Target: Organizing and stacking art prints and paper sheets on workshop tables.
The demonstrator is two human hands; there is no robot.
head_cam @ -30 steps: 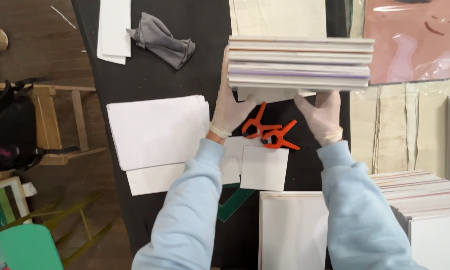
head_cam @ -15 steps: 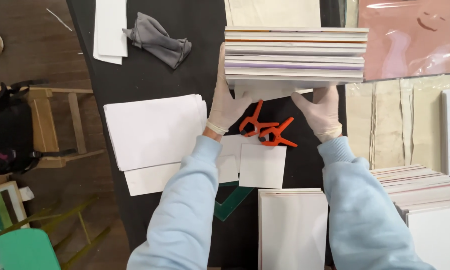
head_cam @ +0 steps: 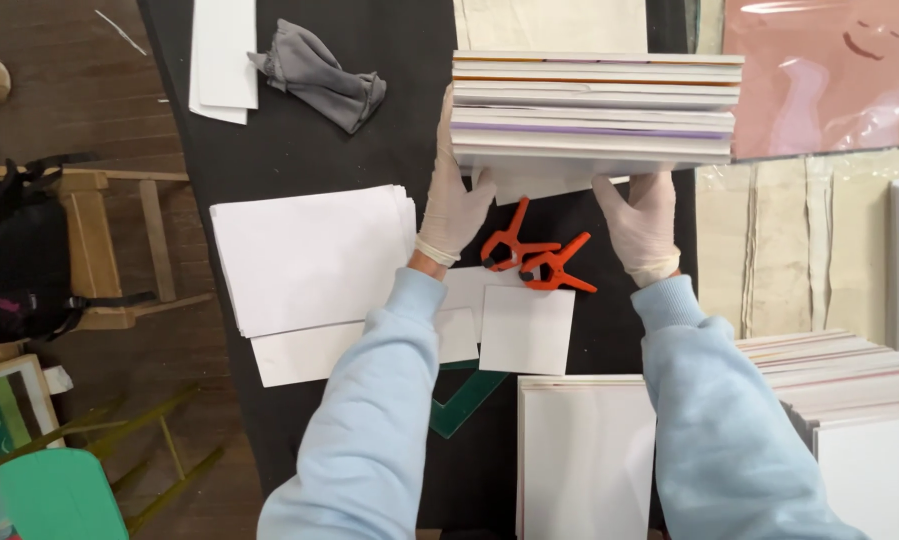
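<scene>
Gripping: stack of white boards (head_cam: 596, 110), lifted above the black table (head_cam: 299, 150).
Left hand (head_cam: 456, 205): fingers clasped on stack's left end.
Right hand (head_cam: 641, 222): fingers clasped beneath right portion.
Orange clamps (head_cam: 532, 257): between both wrists, below fingers.

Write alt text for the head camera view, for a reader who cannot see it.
Two gloved hands, the left hand and right hand, hold up a thick stack of white boards above a black table. Under the stack lie two orange spring clamps; loose white paper sheets sit to the left, and a crumpled grey cloth lies farther back.
</scene>
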